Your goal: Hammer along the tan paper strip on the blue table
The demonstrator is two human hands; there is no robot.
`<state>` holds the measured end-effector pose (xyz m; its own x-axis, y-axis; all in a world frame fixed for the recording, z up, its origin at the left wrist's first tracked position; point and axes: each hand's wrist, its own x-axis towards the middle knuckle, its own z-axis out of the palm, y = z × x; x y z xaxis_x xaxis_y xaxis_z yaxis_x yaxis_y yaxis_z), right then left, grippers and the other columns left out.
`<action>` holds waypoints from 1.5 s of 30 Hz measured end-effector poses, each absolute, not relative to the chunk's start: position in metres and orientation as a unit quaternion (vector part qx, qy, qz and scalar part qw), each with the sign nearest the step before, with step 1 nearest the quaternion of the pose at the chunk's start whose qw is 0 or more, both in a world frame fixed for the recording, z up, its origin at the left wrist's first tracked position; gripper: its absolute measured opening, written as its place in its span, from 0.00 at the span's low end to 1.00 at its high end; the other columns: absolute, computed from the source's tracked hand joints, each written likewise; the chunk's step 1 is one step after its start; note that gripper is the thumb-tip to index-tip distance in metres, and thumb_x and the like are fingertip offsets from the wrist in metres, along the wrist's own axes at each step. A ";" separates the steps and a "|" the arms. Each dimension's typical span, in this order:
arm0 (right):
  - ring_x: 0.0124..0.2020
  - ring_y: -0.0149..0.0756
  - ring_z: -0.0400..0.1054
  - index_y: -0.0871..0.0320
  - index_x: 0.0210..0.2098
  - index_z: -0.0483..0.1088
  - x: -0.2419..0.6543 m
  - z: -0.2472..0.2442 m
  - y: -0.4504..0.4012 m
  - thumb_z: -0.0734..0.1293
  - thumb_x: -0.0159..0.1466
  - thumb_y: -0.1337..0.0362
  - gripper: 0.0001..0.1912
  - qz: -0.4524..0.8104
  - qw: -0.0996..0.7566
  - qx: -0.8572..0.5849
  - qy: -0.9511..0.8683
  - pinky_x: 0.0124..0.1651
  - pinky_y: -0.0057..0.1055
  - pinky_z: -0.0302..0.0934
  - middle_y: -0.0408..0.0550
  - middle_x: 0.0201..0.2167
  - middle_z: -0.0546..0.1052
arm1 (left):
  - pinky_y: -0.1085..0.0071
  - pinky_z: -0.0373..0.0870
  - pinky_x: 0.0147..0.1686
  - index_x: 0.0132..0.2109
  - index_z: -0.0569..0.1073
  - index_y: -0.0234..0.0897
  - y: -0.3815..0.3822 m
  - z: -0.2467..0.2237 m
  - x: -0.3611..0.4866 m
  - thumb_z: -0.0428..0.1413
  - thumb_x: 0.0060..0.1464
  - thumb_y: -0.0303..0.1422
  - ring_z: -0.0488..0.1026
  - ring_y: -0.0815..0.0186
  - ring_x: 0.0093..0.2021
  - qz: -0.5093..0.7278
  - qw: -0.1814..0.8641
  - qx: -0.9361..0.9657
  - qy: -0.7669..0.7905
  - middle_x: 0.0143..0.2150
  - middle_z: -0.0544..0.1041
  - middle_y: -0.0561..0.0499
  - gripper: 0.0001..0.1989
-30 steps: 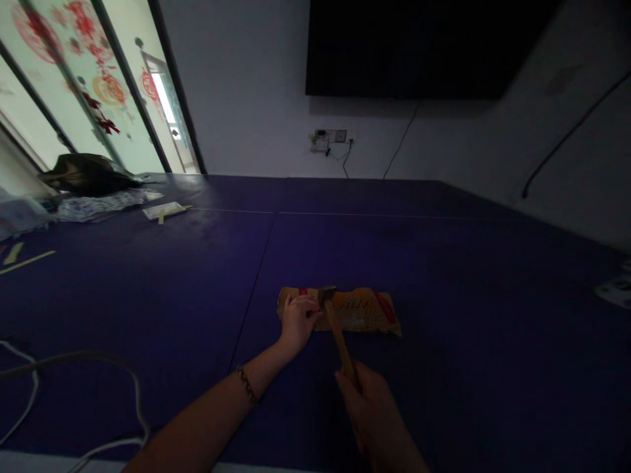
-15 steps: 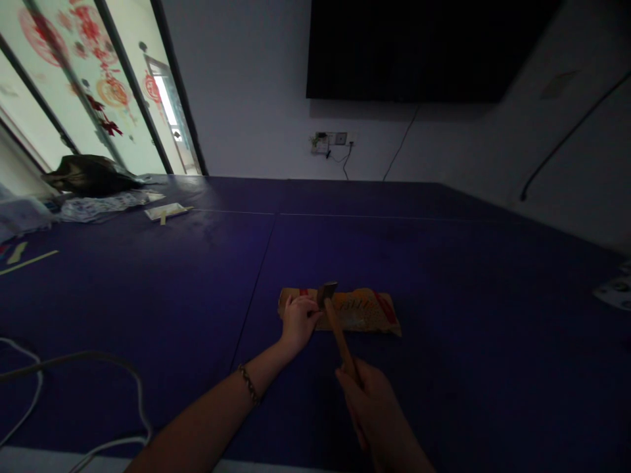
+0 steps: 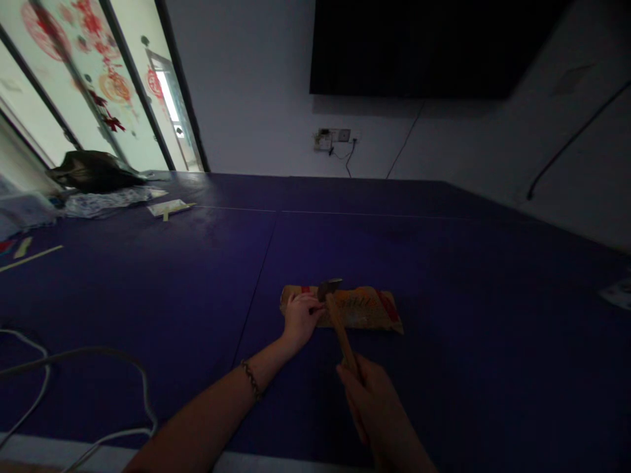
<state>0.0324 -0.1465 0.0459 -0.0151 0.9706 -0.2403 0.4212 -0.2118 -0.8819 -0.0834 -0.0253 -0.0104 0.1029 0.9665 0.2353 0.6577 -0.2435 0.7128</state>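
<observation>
A hammer (image 3: 341, 328) with a wooden handle and dark metal head is in my right hand (image 3: 372, 397), whose fingers wrap round the handle. Its head sits just over a flat brown, orange and red piece (image 3: 367, 309), which looks like cardboard or packaging and lies on the purple surface. A row of small dark marks or upright bits shows on this piece; I cannot tell which. My left hand (image 3: 300, 318), with a bracelet on the wrist, rests on its left part. Thumb and fingers there pinch together right beside the hammer head; whatever they hold is too small to name.
The purple surface (image 3: 207, 282) has seams across it. White cables (image 3: 142, 387) loop at the lower left. A white tray (image 3: 170, 207), yellowish strips (image 3: 32, 258) and a dark bag (image 3: 96, 172) lie farther left. A television (image 3: 424, 49) hangs above wall sockets (image 3: 338, 135).
The view has shifted slightly, so the far room sits a little higher and further right. The hammer and both hands stay almost where they were, the hammer head still beside my left fingers.
</observation>
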 end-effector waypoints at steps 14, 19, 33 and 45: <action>0.08 0.23 0.49 0.57 0.20 0.56 0.034 0.036 -0.143 0.56 0.54 0.61 0.09 0.453 0.290 -0.644 -0.544 0.12 0.22 0.43 0.34 0.09 0.55 | 0.56 0.51 0.53 0.24 0.74 0.37 -0.026 -0.011 -0.084 0.57 0.43 0.25 0.70 0.63 0.43 0.339 0.209 0.715 0.575 0.34 0.77 0.51 0.04; 0.07 0.23 0.47 0.57 0.22 0.57 0.035 0.041 -0.148 0.54 0.55 0.59 0.10 0.450 0.299 -0.633 -0.555 0.13 0.23 0.43 0.33 0.08 0.55 | 0.56 0.50 0.54 0.25 0.74 0.38 -0.026 -0.011 -0.083 0.57 0.43 0.26 0.70 0.63 0.44 0.347 0.208 0.713 0.572 0.36 0.77 0.52 0.04; 0.06 0.22 0.47 0.57 0.21 0.57 0.054 0.048 -0.146 0.58 0.54 0.53 0.14 0.470 0.348 -0.624 -0.519 0.10 0.21 0.43 0.32 0.07 0.54 | 0.57 0.50 0.54 0.30 0.75 0.40 -0.028 -0.010 -0.083 0.58 0.43 0.27 0.69 0.63 0.45 0.351 0.207 0.714 0.569 0.36 0.77 0.52 0.04; 0.07 0.23 0.51 0.58 0.28 0.60 0.165 0.041 -0.072 0.64 0.47 0.48 0.19 0.514 0.482 -0.530 -0.471 0.06 0.21 0.44 0.35 0.13 0.61 | 0.54 0.49 0.54 0.33 0.75 0.40 -0.031 -0.005 -0.085 0.60 0.41 0.29 0.68 0.62 0.46 0.343 0.197 0.725 0.563 0.38 0.77 0.51 0.07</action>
<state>0.1646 -0.0718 0.0415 0.0281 0.9954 -0.0914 0.0033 -0.0915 -0.9958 -0.0848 -0.0312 -0.0051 0.1300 0.9523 0.2761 0.6813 -0.2882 0.6729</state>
